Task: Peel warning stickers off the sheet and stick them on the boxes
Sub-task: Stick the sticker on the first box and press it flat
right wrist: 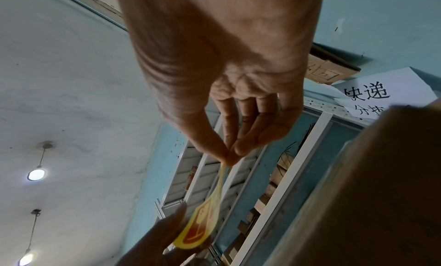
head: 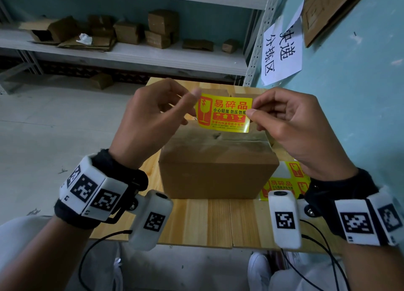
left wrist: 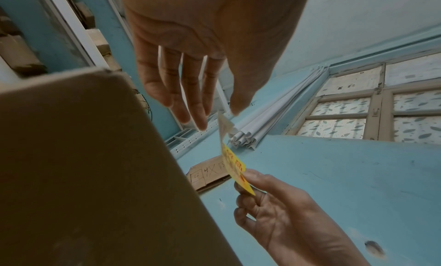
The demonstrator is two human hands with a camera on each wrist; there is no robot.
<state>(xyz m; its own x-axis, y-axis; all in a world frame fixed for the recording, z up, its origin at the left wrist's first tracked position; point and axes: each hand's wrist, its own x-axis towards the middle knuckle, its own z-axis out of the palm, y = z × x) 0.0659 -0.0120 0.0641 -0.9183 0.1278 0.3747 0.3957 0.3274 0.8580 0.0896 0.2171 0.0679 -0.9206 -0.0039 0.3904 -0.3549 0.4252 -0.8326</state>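
A yellow warning sticker (head: 225,113) with red print is held up in the air over a brown cardboard box (head: 218,172) on the wooden table (head: 196,220). My right hand (head: 251,110) pinches its right edge between thumb and forefinger, which the right wrist view shows plainly (right wrist: 229,157). My left hand (head: 193,100) holds the top left corner lightly between thumb and fingertips (left wrist: 219,119). The sticker (left wrist: 235,168) hangs free of the box, slightly bowed. The sticker sheet (head: 282,182) lies on the table right of the box, partly hidden by my right wrist.
A blue wall with a white paper sign (head: 282,48) rises close on the right. Behind the table a metal shelf (head: 135,54) holds several small cardboard boxes. Grey floor lies to the left. Cables hang from both wrist cameras over the table's near edge.
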